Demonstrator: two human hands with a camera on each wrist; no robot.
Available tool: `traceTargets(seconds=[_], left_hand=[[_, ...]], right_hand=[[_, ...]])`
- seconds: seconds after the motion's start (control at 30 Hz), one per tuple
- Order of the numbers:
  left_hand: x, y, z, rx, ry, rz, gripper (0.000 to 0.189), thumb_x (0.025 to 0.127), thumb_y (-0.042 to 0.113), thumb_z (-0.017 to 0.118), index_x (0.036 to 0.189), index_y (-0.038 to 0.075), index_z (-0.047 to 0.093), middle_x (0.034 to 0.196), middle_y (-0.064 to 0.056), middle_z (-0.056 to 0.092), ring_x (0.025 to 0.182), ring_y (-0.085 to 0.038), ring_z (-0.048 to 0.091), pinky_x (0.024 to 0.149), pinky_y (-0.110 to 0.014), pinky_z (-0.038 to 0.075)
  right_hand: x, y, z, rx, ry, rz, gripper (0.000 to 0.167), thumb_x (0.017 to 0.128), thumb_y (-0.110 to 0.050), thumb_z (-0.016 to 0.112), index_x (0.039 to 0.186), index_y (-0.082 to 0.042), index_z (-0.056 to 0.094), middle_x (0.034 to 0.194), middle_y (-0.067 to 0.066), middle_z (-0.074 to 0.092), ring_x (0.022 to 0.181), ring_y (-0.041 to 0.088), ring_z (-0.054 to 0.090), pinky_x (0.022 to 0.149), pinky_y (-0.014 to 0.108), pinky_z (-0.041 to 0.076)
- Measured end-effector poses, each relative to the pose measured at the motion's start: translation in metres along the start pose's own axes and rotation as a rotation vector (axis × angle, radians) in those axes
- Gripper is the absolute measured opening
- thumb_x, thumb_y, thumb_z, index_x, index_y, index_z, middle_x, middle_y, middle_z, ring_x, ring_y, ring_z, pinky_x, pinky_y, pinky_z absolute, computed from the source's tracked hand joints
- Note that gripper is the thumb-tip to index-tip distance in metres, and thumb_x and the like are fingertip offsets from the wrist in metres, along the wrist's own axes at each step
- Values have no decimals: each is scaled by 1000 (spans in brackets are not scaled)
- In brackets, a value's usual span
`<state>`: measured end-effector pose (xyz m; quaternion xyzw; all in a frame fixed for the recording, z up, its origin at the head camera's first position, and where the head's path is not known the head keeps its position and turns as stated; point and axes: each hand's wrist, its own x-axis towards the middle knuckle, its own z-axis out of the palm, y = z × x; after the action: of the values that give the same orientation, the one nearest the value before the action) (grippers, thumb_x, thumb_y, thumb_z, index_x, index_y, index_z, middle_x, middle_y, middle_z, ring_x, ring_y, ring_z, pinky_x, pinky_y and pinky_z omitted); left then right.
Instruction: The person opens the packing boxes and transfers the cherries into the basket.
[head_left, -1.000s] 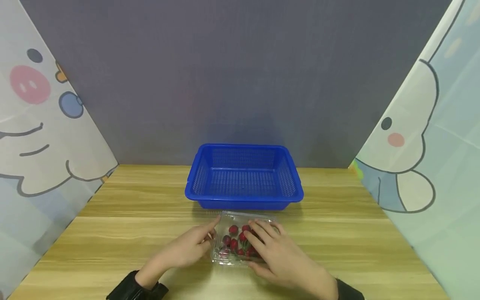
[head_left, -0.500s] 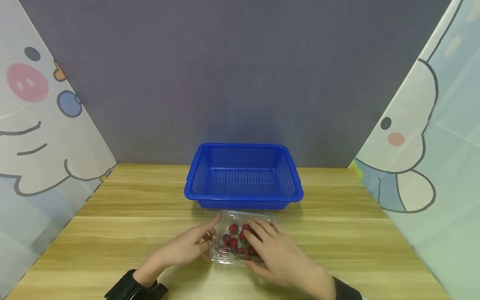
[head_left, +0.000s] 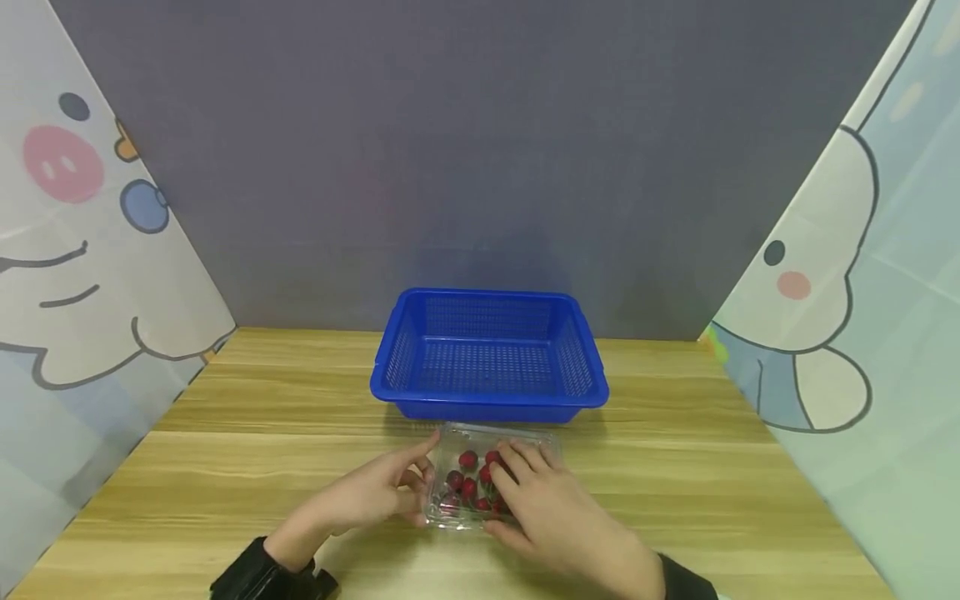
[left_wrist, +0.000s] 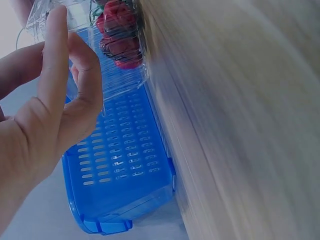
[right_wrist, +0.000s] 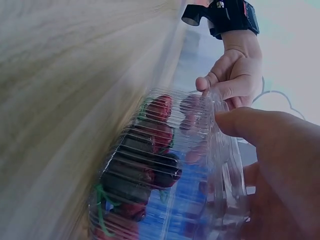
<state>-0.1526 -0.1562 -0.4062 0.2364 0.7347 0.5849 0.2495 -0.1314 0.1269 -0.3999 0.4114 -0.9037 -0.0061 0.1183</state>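
Observation:
A clear plastic clamshell box [head_left: 459, 520] lies on the table in the head view, with several round, dark red fruits [head_left: 468, 460] inside that look like cherries with green stems. My left hand [head_left: 371, 496] is at the box's left side. Its fingers bend in against the edge, while one reaches to the far left corner. Spread over the right part of the lid is my right hand [head_left: 558, 517], its thumb at the near edge. The right wrist view shows that thumb [right_wrist: 245, 122] on the box's rim. My right palm and fingers hide some of the fruit.
Just beyond the box stands a blue perforated plastic basket [head_left: 487, 408], close to its far edge. A grey panel [head_left: 480, 167] rises behind the wood-grain table [head_left: 285, 400]. Printed cartoon sheets hang on the left side [head_left: 112, 275] and right side [head_left: 817, 292].
The box and basket stay put. My left fingers have shifted slightly along the box's left edge, and my right hand has slid a little to the left over the lid.

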Motion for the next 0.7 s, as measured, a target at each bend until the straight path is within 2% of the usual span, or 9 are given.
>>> traceTargets(seconds=[0.17,0.23,0.4,0.47,0.7], left_hand=[[1,0,-2,-88,-20,1,95,84,-14,64,159,-10,6,114,-21,45,93,-24,58,82,-43,61],[2,0,-2,-93,-23,7,96,84,-13,65,159,-11,5,115,-22,46,95,-24,58,83,-43,61],[2,-1,-1,-33,-21,33,98,83,-9,69,158,-12,6,113,-21,50,100,-28,59,81,-37,61],[3,-2,0,-7,-18,43,99,82,-9,71,158,-13,7,112,-20,51,99,-29,60,80,-34,61],[3,-2,2,68,1,51,106,80,-8,78,159,-11,8,110,-16,53,97,-26,62,77,-28,57]], right_hand=[[3,-1,0,-85,6,-29,55,101,-53,59,129,-6,64,138,19,60,128,36,57,99,53,53],[3,-2,0,-126,21,-45,52,101,-51,59,126,-6,66,137,19,62,126,36,59,96,51,55],[4,-4,-1,-224,38,-67,48,100,-48,62,123,-6,68,132,20,65,122,34,63,91,47,58],[5,-5,-3,-251,25,-69,51,100,-49,62,126,-6,68,132,19,65,121,34,64,90,45,59],[8,-7,-10,-237,-41,-72,56,97,-46,67,135,-5,65,132,20,65,121,36,64,88,46,59]])
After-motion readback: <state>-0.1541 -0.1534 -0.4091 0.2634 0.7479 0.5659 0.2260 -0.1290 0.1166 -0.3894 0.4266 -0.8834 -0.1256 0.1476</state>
